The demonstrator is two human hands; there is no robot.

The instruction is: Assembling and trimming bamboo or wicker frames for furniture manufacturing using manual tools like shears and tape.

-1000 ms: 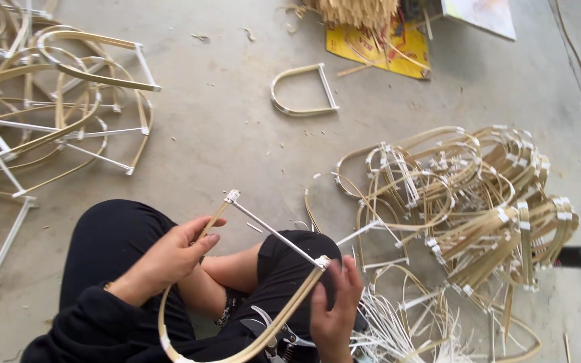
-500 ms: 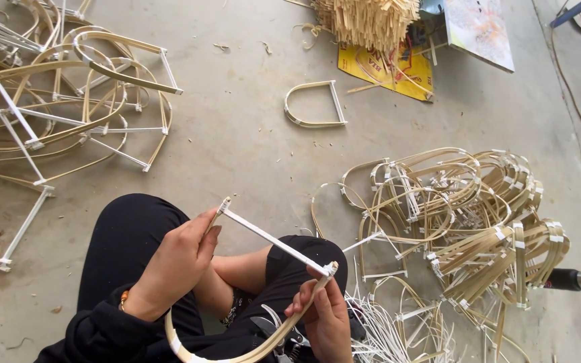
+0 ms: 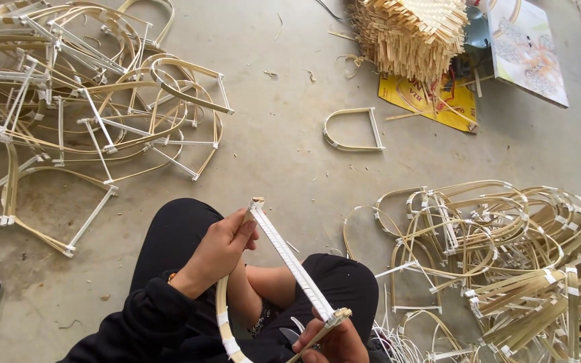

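- The person sits on the concrete floor with a bow-shaped bamboo frame held over the lap, near the bottom edge of the floor
- The left hand is closed round the top corner of the frame, where the curved strip meets the straight white-wrapped bar
- The right hand pinches the lower corner of the bar, fingers curled tight round the joint; it is partly cut off by the edge of the view
- To do this well, I would judge: keep both corners gripped firmly so the bar stays taut against the bow, and hold the joint square while it is handled
- One frame in the hands, and one small finished frame lying alone mid-floor
- A heap of frames fills the top left corner, too tangled to count
- A second heap lies at the right edge, also past counting
- One bundle of split bamboo strips sits at the top edge, partly over one yellow sheet
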